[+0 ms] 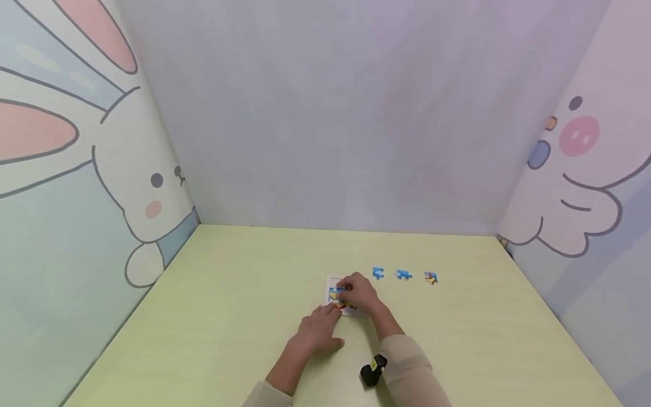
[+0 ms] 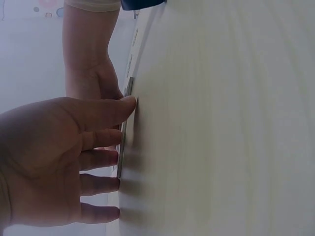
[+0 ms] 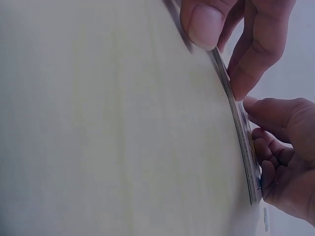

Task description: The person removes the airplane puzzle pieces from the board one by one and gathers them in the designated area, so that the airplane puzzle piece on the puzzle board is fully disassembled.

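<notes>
A small jigsaw board (image 1: 328, 284) with a white rim and a partly filled colourful picture lies in front of me. My left hand (image 1: 319, 329) rests at its near left edge with straight fingers. In the left wrist view the thumb (image 2: 110, 112) is at the board's edge, the other fingers spread beside it. My right hand (image 1: 360, 292) is over the board's upper right, curled fingers pinching a puzzle piece that they mostly hide. In the right wrist view those curled fingers (image 3: 273, 152) are close on the board's top face.
Three loose puzzle pieces lie in a row right of the board: a blue one (image 1: 378, 273), a blue one with white (image 1: 403, 275) and a multicoloured one (image 1: 430, 277). A black wrist camera (image 1: 373, 371) sits at my right sleeve. Printed walls border the pale yellow table (image 1: 244, 271).
</notes>
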`<state>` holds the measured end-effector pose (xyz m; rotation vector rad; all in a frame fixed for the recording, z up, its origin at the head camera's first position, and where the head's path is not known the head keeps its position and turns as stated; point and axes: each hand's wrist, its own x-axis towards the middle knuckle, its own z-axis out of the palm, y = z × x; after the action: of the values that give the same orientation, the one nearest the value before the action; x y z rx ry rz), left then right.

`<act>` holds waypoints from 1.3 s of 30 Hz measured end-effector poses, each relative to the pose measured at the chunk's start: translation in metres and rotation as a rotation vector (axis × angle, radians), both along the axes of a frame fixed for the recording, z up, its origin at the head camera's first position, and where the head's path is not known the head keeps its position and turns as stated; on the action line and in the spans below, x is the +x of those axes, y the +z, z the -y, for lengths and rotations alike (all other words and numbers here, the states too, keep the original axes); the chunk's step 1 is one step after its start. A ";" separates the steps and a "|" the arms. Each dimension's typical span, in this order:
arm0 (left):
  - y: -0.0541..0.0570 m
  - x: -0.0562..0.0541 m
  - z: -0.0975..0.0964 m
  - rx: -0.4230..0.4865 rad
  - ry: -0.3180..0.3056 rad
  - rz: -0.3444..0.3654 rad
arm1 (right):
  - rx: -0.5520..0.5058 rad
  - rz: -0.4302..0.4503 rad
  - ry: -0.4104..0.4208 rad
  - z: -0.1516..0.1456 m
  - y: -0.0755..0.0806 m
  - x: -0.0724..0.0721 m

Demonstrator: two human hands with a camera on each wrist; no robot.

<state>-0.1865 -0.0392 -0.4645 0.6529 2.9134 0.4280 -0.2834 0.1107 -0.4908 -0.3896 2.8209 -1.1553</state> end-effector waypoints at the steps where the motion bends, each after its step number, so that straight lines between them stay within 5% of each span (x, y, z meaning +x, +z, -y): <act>1: 0.000 0.001 0.000 -0.003 0.001 0.002 | 0.013 -0.002 0.002 0.000 0.000 0.000; 15: 0.003 0.003 -0.001 -0.010 0.009 0.024 | 0.036 0.008 0.002 0.002 0.002 0.004; 30: 0.002 0.001 0.000 -0.002 -0.010 -0.008 | -0.189 -0.026 -0.044 0.002 -0.001 0.007; 39: -0.001 -0.001 0.000 -0.001 -0.002 0.017 | -0.411 -0.002 -0.066 -0.008 0.007 0.010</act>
<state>-0.1879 -0.0393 -0.4655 0.6485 2.8969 0.4292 -0.2731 0.1190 -0.4841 -0.3192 2.6011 -1.7521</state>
